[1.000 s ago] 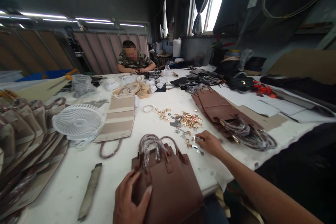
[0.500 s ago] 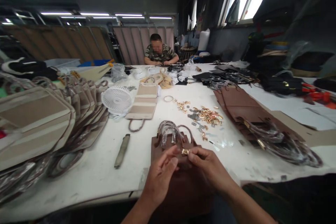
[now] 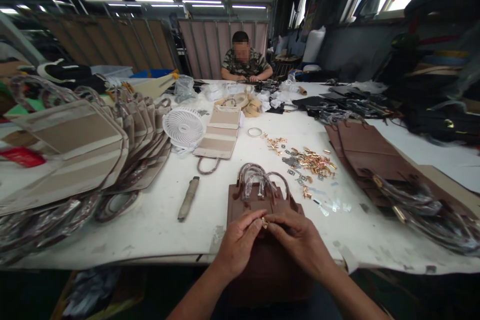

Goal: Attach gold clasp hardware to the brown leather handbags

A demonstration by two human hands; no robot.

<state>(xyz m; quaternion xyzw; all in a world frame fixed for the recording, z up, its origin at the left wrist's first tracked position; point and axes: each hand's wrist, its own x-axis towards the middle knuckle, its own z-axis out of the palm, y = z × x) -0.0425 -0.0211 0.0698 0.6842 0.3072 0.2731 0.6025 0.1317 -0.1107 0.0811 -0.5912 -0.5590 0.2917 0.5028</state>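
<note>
A brown bag [image 3: 253,204] with plastic-wrapped handles lies at the table's front edge. Over its front, my left hand [image 3: 240,240] and my right hand [image 3: 298,240] meet, fingertips pinched together on a small gold metal piece [image 3: 264,222]. Both hands touch the piece, whose lower part shows between the fingers. Beyond the bag to the right, a pile of gold fittings [image 3: 309,160] is spread with flat grey metal plates [image 3: 300,177]. An olive wrapped tool-like object [image 3: 188,199] lies left of the bag.
Beige bag panels [image 3: 78,145] are stacked at left, beside a white fan [image 3: 183,126]. Brown bag pieces [image 3: 371,150] lie at right. A tape ring [image 3: 255,132] sits mid-table. Another person [image 3: 245,60] sits across the table, their hands on dark material.
My left hand has closed in from apart, and its fingertips now meet my right hand at the gold piece. The view has shifted, so the table's things appear further right and higher.
</note>
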